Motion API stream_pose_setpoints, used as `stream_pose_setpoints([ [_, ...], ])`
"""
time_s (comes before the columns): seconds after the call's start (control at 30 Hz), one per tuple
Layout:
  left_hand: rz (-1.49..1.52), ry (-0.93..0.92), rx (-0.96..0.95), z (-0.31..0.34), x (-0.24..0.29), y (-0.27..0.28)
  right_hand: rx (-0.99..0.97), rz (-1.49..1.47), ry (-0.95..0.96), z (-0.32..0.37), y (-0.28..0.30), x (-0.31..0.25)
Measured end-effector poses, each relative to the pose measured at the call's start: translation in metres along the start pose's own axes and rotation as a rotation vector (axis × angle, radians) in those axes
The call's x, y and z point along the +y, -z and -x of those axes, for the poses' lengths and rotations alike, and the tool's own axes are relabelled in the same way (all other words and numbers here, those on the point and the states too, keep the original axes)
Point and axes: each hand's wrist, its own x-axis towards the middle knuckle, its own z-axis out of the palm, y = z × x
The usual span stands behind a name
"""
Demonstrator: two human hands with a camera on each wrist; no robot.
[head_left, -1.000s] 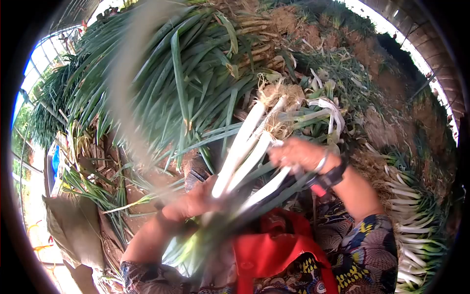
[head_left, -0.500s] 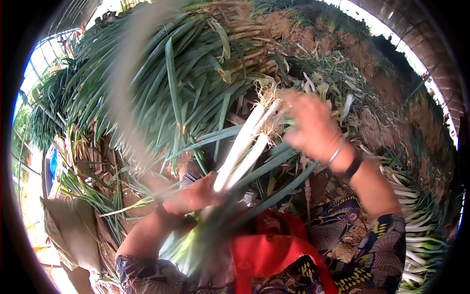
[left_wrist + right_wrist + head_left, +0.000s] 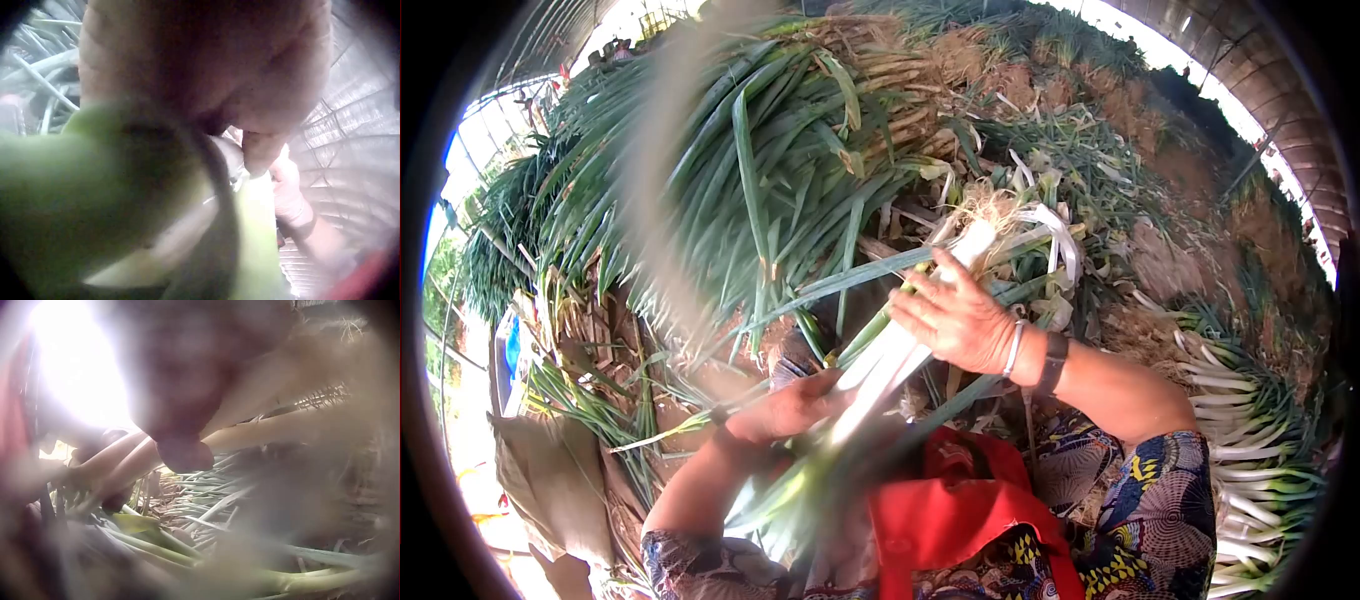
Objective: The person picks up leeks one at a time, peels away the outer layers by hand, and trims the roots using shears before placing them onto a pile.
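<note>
In the head view my left hand [image 3: 785,408] grips a small bunch of large green onions [image 3: 865,385] low on the white stalks. The bunch slants up to the right, its stringy roots [image 3: 990,207] at the far end and its green leaves trailing blurred toward my lap. My right hand [image 3: 960,318] lies across the upper stalks just below the roots, fingers curved over them. The left wrist view has a pale green stalk [image 3: 257,231] close to the camera, beneath the left hand [image 3: 206,69]. A blurred fingertip [image 3: 184,454] presses by the stalks in the right wrist view.
A large heap of green onions [image 3: 800,180] lies ahead to the left. Peeled leaf scraps [image 3: 1070,150] cover the ground ahead right. White-stalked onions [image 3: 1235,450] lie in a row at my right. A red apron [image 3: 950,510] covers my lap, and a brown sack [image 3: 550,480] is at left.
My right hand was near the roots, then swung blurred to the upper right, off the stalks. Now it is back across them. The left hand keeps its grip, and the stalks have tilted slightly rightward.
</note>
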Motion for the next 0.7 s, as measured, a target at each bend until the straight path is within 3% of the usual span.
stream_pose_setpoints([
  [0.07,0.036,0.073,0.034,0.008,-0.005,-0.004,-0.051,0.069,-0.025,0.007,0.006,0.014],
  [0.17,-0.199,-0.049,0.108,-0.002,-0.030,-0.009,-0.079,0.124,-0.101,0.008,0.013,0.017],
  [0.2,-0.079,-0.041,0.121,0.001,-0.008,-0.022,-0.107,0.153,-0.127,0.007,0.009,0.011],
  [0.3,-0.502,0.254,0.098,-0.012,0.008,-0.022,-0.108,0.125,-0.182,0.005,0.011,-0.003],
  [0.33,-0.423,0.223,0.096,-0.010,0.012,-0.018,-0.136,0.094,-0.167,0.005,0.016,-0.004],
  [0.4,-0.116,-0.059,0.081,-0.008,-0.008,-0.016,-0.138,0.071,-0.140,0.003,0.024,-0.005],
  [0.5,-0.750,-0.671,0.174,-0.008,-0.028,-0.003,-0.155,0.091,-0.131,0.004,0.030,0.009],
  [0.57,-0.109,-0.058,0.093,0.001,-0.020,-0.006,-0.207,0.150,-0.228,0.004,0.029,0.025],
  [0.7,-0.122,-0.126,0.027,-0.005,0.000,-0.018,-0.249,0.093,-0.129,-0.011,0.038,0.010],
])
